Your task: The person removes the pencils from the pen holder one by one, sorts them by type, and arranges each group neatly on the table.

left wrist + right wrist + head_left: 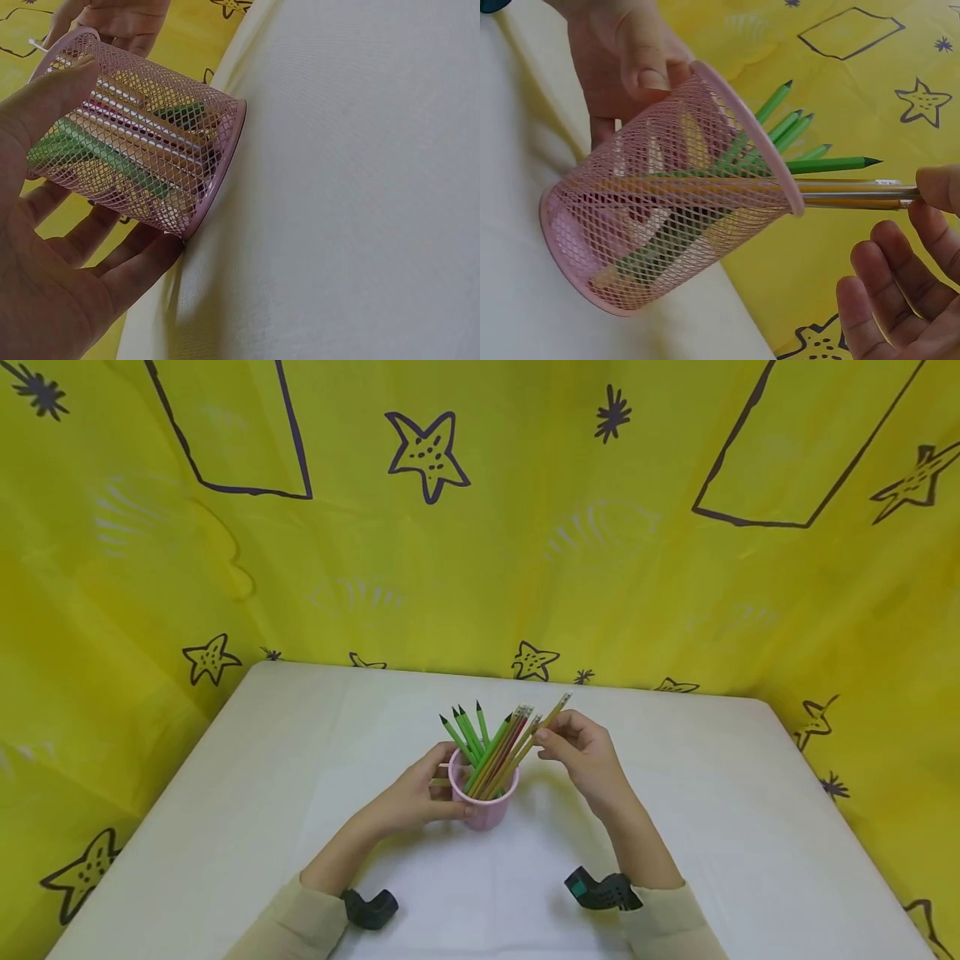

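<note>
A pink mesh pencil cup (487, 814) stands on the table in the head view. My left hand (408, 793) holds it from the left, thumb on the near side and fingers around the far side. Several green pencils (465, 739) with dark tips up lean to the left in the cup. Several yellow pencils (495, 768), eraser ends up, lean to the right, with a red one (517, 740) among them. Between thumb and index finger, my right hand (588, 760) pinches a yellow pencil (557, 708) near its upper end; its lower part is inside the cup.
The white-covered table (225, 827) spreads around the cup. Behind it and at both sides hangs a yellow cloth (495, 577) with dark star drawings. Dark wrist devices (371, 910) sit at both sleeves.
</note>
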The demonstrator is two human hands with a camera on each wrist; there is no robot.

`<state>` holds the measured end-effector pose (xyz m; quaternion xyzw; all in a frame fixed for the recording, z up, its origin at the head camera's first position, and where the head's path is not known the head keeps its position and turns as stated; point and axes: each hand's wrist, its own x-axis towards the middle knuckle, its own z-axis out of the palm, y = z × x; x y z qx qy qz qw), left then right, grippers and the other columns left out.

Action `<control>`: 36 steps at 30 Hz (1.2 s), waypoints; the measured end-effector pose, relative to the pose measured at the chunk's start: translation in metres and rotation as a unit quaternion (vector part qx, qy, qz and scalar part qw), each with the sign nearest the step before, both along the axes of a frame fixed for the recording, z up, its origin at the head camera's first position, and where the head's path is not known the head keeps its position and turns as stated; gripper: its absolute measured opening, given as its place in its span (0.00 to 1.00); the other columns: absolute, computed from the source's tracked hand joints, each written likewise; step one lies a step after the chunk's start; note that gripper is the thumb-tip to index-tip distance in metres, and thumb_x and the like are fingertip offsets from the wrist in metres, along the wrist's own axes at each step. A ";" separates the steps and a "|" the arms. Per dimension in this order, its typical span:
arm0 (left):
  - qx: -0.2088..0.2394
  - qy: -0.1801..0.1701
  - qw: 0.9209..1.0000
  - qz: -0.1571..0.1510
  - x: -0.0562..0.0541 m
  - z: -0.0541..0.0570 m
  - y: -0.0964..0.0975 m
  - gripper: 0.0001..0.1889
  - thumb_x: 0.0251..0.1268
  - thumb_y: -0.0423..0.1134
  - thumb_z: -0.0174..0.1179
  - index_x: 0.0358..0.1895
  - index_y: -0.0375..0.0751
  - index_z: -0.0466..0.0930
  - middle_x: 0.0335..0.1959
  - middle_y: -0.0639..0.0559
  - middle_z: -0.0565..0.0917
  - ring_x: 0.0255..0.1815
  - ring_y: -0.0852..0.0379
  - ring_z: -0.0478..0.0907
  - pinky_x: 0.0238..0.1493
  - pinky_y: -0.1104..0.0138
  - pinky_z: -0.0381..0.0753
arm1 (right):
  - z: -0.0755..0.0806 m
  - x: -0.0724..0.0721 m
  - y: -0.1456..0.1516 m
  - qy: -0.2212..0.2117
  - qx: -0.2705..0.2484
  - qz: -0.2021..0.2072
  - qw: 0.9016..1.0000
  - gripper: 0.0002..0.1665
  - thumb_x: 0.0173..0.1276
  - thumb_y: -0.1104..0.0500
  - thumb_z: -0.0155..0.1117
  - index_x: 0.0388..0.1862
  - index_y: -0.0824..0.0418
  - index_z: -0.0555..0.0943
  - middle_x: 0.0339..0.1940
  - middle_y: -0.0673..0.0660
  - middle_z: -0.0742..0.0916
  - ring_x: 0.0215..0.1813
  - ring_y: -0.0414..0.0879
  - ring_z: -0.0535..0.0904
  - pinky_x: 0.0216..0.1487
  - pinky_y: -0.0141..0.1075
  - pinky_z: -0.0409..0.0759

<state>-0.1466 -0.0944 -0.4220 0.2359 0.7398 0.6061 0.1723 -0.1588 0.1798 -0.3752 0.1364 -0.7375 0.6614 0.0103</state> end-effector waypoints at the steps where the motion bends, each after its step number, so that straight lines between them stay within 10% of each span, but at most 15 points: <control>1: 0.000 0.000 1.000 -0.001 0.000 0.000 0.000 0.40 0.57 0.33 0.72 0.71 0.45 0.59 0.65 0.41 0.72 0.65 0.41 0.73 0.63 0.54 0.79 | 0.001 0.000 0.002 0.001 -0.001 -0.001 1.000 0.11 0.73 0.62 0.62 0.42 0.72 0.75 0.39 0.52 0.85 0.44 0.46 0.84 0.46 0.36 0.87; 24: -0.004 0.002 1.000 -0.004 0.000 0.004 -0.001 0.40 0.58 0.33 0.72 0.72 0.45 0.58 0.66 0.43 0.71 0.64 0.42 0.73 0.63 0.54 0.79 | 0.025 0.003 0.032 0.034 -0.205 0.003 0.978 0.02 0.76 0.66 0.55 0.41 0.65 0.75 0.40 0.55 0.88 0.44 0.48 0.88 0.49 0.43 0.87; 36: -0.016 0.001 1.000 -0.002 -0.001 0.002 -0.001 0.41 0.58 0.36 0.73 0.72 0.47 0.58 0.67 0.44 0.71 0.66 0.43 0.73 0.64 0.56 0.78 | 0.019 -0.002 0.031 -0.019 -0.171 -0.041 0.984 0.01 0.76 0.63 0.57 0.41 0.58 0.76 0.38 0.52 0.87 0.40 0.44 0.85 0.43 0.41 0.89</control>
